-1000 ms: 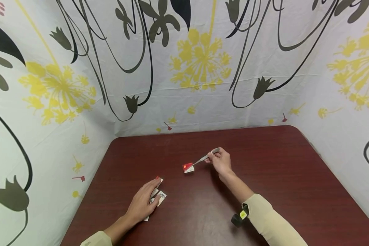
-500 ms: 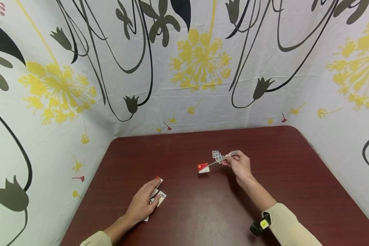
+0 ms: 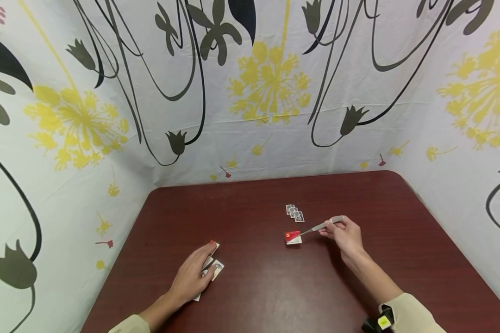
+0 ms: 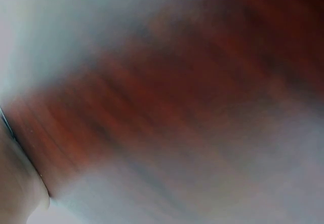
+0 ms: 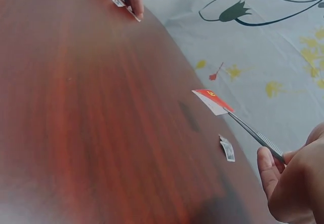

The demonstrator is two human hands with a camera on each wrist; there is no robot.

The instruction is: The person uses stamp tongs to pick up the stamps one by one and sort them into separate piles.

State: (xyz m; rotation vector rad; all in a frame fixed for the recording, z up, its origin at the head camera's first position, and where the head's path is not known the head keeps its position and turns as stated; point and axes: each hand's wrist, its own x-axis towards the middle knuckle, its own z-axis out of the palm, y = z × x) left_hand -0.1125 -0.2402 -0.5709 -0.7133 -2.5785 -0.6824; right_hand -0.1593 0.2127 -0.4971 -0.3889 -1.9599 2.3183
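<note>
My right hand (image 3: 345, 233) pinches a pair of tweezers (image 3: 316, 227) near its back end. The tips hold a small red and white stamp (image 3: 292, 237) by its right side; a yellow emblem marks the red part. In the right wrist view this stamp (image 5: 212, 101) hangs above the table, its shadow below. My left hand (image 3: 191, 273) rests, fingers extended, over several small stamps (image 3: 218, 268), mostly covering them. The left wrist view is blurred, with part of a hand (image 4: 20, 183) at its left edge.
Several small grey stamps (image 3: 298, 217) lie overlapping in a slanted row behind the red stamp. The dark red wooden table (image 3: 258, 286) has rounded far corners. A white cloth (image 3: 233, 101) with printed flowers stands around its back and sides.
My right hand has moved right and slightly nearer, carrying the red stamp in the tweezers. The row of grey stamps, hidden behind the hand at first, has come into sight. My left hand stays put.
</note>
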